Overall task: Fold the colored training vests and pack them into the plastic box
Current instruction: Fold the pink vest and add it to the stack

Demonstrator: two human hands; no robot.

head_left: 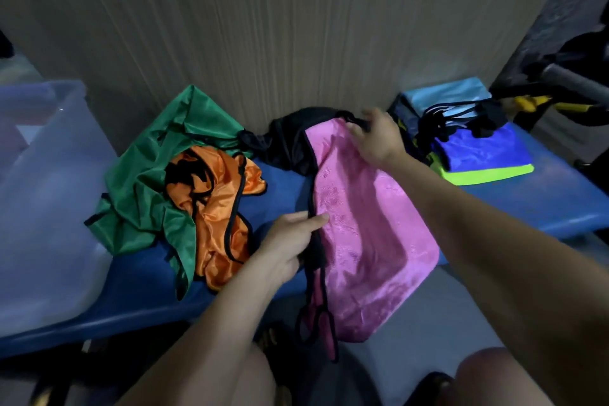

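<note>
On the blue bench, right in the middle, lies the pink vest, stretched lengthwise with its near end spilling over the front edge and its black-trimmed straps dangling. The left hand has it by the left black-trimmed edge, fingers pinching the hem about halfway along. The right hand is up at the far end, fingers curled on the black trim at the top corner, holding the cloth taut. Over to the left, a green vest lies crumpled with an orange vest bunched on top of it, both unfolded. Just behind the pink one sits a black vest in a heap against the wall. Far left, the clear plastic box stands on the bench end; what is inside is too hazy to tell. To the right, a neat folded stack shows blue over neon yellow-green.
</note>
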